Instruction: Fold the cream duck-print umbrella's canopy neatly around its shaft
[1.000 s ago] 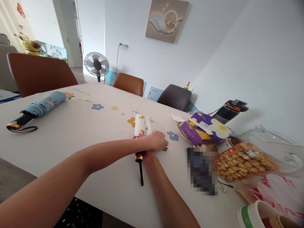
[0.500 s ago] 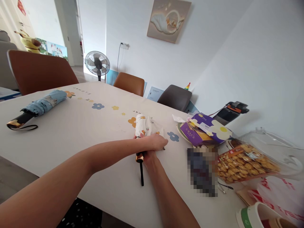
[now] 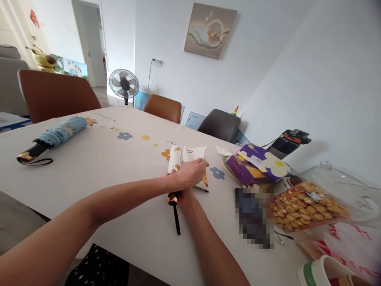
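Between blue umbrella (image 3: 61, 133) and white umbrella (image 3: 188, 154), tabletop (image 3: 127, 163) stretches.

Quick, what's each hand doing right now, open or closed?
Left hand: over the white umbrella; gripping or not, can't be told.
Right hand: closed around the white umbrella, partly hidden.

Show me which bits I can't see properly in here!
All in the head view:
- Much of the right hand: hidden by the left hand and its wrist.
- Top of the white umbrella's handle: covered by the hands.
- Whatever is under the blocky patch: blurred out.
- Green-and-white cup: cut off by the bottom edge.
- Fine print on the purple box: too small.
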### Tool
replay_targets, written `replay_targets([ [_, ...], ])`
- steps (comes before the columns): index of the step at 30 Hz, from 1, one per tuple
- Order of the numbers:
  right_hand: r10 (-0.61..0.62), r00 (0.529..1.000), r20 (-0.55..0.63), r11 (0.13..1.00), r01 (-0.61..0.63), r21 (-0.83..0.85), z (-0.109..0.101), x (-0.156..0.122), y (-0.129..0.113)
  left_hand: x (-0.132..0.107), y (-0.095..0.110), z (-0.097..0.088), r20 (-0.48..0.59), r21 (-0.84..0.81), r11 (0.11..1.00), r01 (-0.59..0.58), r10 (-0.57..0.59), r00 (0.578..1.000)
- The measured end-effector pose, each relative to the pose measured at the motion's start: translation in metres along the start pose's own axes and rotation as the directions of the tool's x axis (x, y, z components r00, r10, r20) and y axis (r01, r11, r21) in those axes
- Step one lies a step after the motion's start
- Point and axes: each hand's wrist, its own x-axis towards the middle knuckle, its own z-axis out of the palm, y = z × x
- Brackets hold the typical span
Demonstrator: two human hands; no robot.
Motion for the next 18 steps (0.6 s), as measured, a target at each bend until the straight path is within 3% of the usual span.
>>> replay_targets([
  [3, 0.142, 0.972, 0.185, 0.920, -0.199, 0.338, -0.001, -0.007, 0.002, -0.001, -0.008, -0.021, -0.246, -0.126, 0.991, 0.036, -0.067, 0.967],
  [7, 0.204, 0.952, 0.228, 0.869, -0.284, 0.406, 0.002, -0.007, -0.003, -0.014, -0.031, -0.057, -0.421, -0.250, 0.966, 0.071, -0.174, 0.890],
  [11, 0.209, 0.941, 0.266, 0.833, -0.314, 0.455, 0.002, -0.006, -0.006, -0.042, -0.067, -0.070, -0.461, -0.209, 0.959, 0.192, -0.269, 0.846],
  [14, 0.156, 0.944, 0.291, 0.834, -0.284, 0.473, 0.000, -0.006, -0.005, -0.062, -0.093, -0.062, -0.446, -0.165, 0.943, 0.291, -0.334, 0.830],
  [18, 0.189, 0.929, 0.318, 0.838, -0.322, 0.441, -0.004, -0.006, -0.009, -0.074, -0.110, -0.047, -0.398, -0.164, 0.918, 0.360, -0.395, 0.828],
])
